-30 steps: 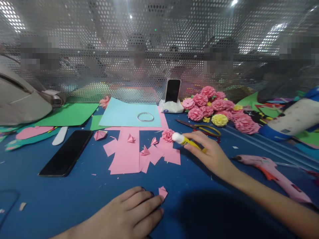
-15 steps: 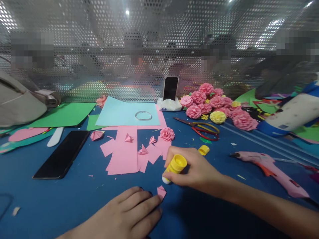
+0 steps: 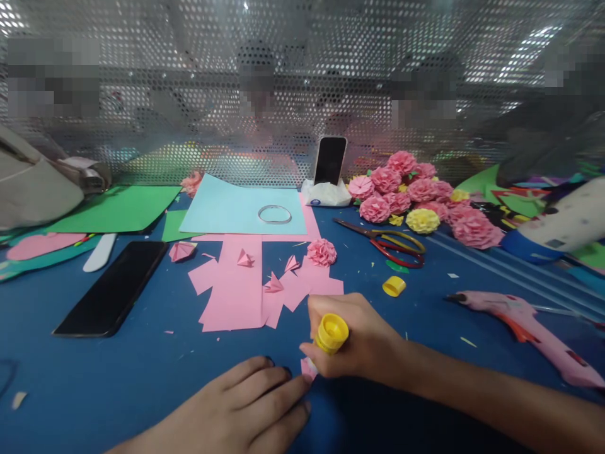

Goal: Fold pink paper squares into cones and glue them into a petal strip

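My right hand (image 3: 359, 337) is wrapped round a yellow glue stick (image 3: 333, 333), its white tip down on a small pink paper piece (image 3: 309, 367). Flat on the blue table lies my left hand (image 3: 258, 397), fingers stretched out, with a fingertip on the edge of that same piece. The yellow glue cap (image 3: 394, 286) rests beyond my right hand. Ahead of both hands are pink paper sheets (image 3: 236, 284), several small folded pink pieces (image 3: 273, 284) and a ruffled pink paper flower (image 3: 322, 252).
A dark phone (image 3: 113, 290) lies at left. Scissors (image 3: 387, 239) and a pink glue gun (image 3: 524, 321) lie at right, with a heap of paper flowers (image 3: 406, 189) behind. Blue paper (image 3: 227, 208) holds a silver ring (image 3: 275, 214). A second phone (image 3: 330, 161) stands before a perforated metal screen (image 3: 198, 126).
My right hand has moved down and slightly left, bringing the glue stick's tip onto the small pink piece. My left hand stays nearly in place. The view has shifted slightly.
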Tool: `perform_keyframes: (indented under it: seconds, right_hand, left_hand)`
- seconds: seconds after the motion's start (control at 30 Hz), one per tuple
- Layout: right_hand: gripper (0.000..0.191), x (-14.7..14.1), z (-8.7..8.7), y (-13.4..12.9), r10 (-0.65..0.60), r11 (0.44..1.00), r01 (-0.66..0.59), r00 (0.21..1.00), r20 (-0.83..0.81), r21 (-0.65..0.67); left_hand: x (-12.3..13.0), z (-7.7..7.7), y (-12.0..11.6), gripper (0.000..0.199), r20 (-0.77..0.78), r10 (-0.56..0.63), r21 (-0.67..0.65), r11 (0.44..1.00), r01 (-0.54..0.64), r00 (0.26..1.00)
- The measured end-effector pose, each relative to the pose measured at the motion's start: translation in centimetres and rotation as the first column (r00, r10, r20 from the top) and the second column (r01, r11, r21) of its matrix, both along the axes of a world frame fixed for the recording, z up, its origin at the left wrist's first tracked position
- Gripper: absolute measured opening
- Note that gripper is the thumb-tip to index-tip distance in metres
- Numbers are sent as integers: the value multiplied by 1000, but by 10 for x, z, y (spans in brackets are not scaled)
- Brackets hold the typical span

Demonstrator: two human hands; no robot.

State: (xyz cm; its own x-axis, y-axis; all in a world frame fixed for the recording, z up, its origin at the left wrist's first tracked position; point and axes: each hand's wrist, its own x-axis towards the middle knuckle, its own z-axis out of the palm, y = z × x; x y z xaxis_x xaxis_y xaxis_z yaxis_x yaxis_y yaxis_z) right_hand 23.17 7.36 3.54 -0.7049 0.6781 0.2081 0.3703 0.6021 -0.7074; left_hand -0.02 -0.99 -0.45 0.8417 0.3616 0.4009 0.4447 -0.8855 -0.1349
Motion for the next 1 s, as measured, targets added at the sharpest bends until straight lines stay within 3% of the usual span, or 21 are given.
perform_keyframes:
  seconds: [0.33,0.67,1.0]
  right_hand:
    - [25,-6,-3,-4,49,989,-47,999,-16,143]
    - [29,-7,3,-6,87,990,-101,987,134,103]
    - [28,-10,4,-5,53,992,-64,994,99,112]
  left_hand:
    - [-1,-1,-2,31,-9,-8,10,1000,8,1000]
    - [1,0,0,28,3,-21,35,999,21,1000]
    - [2,1,0,28,51,-4,6,1000,4,999]
